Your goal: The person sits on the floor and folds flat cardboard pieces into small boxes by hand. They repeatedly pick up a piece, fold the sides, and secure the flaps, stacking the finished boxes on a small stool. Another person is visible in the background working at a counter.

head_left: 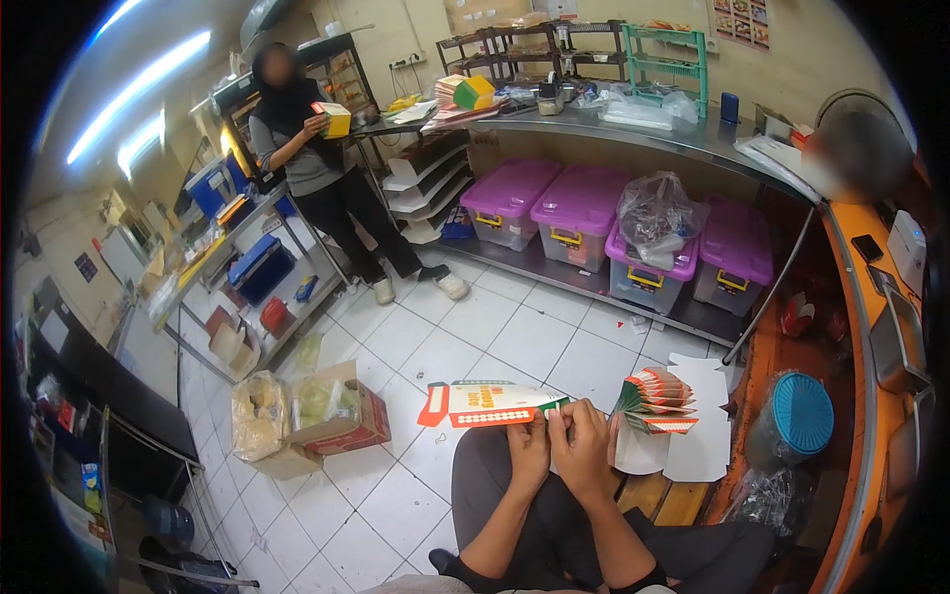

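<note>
Over my lap is a flat, partly folded food carton [492, 405], white and cream with red, orange and green printing. My left hand [529, 457] is closed on its near edge toward the right end. At the green-edged right end, my right hand [582, 445] pinches the card, its fingertips close to the left hand's. The carton's red-edged flap points left, away from both hands. Just right of my right hand, several similar printed cartons [658, 401] stand fanned in a stack beside white cardboard [700, 436] on a wooden slatted surface [683, 500].
Two open boxes [341, 421] with bagged contents sit on the tiled floor to the left. A blue-lidded container [800, 414] stands right. Purple-lidded bins [582, 213] line the shelf under a metal counter [594, 124]. At the far left another person [317, 168] stands holding a yellow-and-white carton [335, 120].
</note>
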`<state>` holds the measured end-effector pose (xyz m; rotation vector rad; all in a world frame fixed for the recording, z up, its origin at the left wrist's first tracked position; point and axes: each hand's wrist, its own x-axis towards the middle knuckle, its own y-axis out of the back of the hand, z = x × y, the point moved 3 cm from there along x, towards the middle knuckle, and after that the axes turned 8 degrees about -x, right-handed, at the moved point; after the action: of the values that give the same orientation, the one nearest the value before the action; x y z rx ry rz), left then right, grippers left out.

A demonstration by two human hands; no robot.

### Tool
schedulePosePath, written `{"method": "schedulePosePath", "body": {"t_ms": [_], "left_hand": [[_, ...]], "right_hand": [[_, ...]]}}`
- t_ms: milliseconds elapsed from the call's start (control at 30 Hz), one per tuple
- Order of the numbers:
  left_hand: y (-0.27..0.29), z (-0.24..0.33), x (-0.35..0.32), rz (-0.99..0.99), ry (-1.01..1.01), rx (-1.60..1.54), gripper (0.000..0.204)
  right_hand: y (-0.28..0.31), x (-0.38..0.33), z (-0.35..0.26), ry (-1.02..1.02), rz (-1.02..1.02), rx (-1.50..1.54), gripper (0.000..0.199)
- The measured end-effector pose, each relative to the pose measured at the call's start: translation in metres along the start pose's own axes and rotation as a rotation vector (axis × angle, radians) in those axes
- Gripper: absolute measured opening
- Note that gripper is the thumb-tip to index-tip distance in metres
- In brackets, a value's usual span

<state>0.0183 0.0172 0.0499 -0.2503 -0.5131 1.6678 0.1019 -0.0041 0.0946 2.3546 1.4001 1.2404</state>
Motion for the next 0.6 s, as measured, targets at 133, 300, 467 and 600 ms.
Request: {"method": "schedulePosePath", "body": {"t_ms": [133, 300, 467, 600], "left_hand": [[-0.002, 0.008, -0.002, -0.045, 0.057, 0.008, 0.017], [-0.005, 0.011, -0.007, -0.035, 0.081, -0.122, 0.016], [0.004, 0.009, -0.008, -0.203, 0.072, -0.244, 0.018], [0.012, 0.006, -0.011, -0.24, 0.07, -0.051, 0.018]], "right_hand": [[0.001, -0.005, -0.002, -0.125, 0.097, 0.084, 0.012], [0.01, -0.001, -0.01, -0.005, 0.078, -0.006, 0.014], [0.025, 0.005, -0.011, -0.124, -0.022, 0.145, 0.016], [0.034, 0.009, -0.017, -0.081, -0.182, 0.104, 0.014]]}}
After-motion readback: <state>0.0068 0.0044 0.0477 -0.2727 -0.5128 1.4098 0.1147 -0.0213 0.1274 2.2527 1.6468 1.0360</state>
